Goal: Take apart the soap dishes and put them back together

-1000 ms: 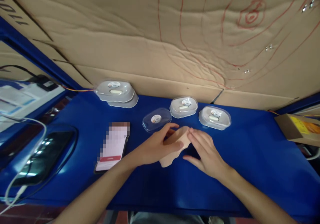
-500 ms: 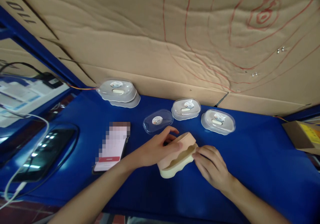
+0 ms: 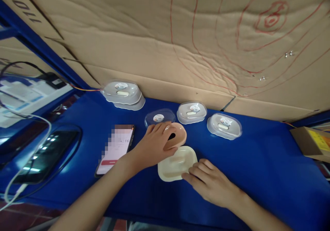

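My left hand [image 3: 154, 145] grips a peach-coloured oval plastic piece [image 3: 180, 134], tilted above the far side of a cream plastic dish. A dark oval shows in the peach piece beside my fingers; I cannot tell whether it is a hole. The cream dish [image 3: 170, 167] has a raised rim and a ridge on its floor, with its open side up. At its right end, my right hand [image 3: 208, 181] pinches the rim with bent fingers. Just behind my left hand lies a clear oval lid [image 3: 160, 116] with a round sticker, partly covered by my fingers.
Two lidded oval boxes [image 3: 192, 113] [image 3: 224, 127] stand behind on the blue table [image 3: 268, 176]. A stack of similar boxes [image 3: 122, 93] sits back left. A lit phone [image 3: 116, 151], a dark tablet [image 3: 48, 158] and a white cable [image 3: 48, 127] lie left. Cardboard [image 3: 144, 52] walls the back.
The peach piece has come away from over the cream dish, moving back and left with my left hand. The cream dish now lies open side up. The clear lid has shifted slightly.
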Available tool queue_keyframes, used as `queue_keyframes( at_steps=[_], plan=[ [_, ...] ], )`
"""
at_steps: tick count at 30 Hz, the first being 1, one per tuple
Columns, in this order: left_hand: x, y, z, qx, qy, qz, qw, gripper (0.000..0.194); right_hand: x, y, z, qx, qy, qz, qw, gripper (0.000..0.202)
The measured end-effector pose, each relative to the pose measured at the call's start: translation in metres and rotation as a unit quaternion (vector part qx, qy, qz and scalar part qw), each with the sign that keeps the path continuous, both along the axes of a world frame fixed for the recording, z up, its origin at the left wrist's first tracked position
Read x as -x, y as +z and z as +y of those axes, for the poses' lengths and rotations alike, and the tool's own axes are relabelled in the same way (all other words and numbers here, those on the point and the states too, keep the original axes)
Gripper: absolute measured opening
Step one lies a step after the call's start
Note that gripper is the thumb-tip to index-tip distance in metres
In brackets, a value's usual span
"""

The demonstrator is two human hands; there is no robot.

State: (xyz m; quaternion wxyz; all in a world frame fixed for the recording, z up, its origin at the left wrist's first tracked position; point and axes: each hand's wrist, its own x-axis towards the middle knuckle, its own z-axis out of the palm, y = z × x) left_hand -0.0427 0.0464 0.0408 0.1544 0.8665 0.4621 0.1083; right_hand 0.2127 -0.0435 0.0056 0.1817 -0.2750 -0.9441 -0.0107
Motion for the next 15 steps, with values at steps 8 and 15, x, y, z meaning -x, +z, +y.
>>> queue_keyframes(
  at_steps=[8,15],
  plan=[
    [0.008,-0.003,0.008,0.031,-0.006,0.035,0.999,0.036,0.005,0.000,0.004,0.083,-0.001,0.017,0.996,0.030],
    [0.003,-0.008,0.000,0.057,-0.009,0.032,0.998,0.098,0.000,0.004,0.032,0.070,-0.052,0.112,0.990,0.038]
  ],
)
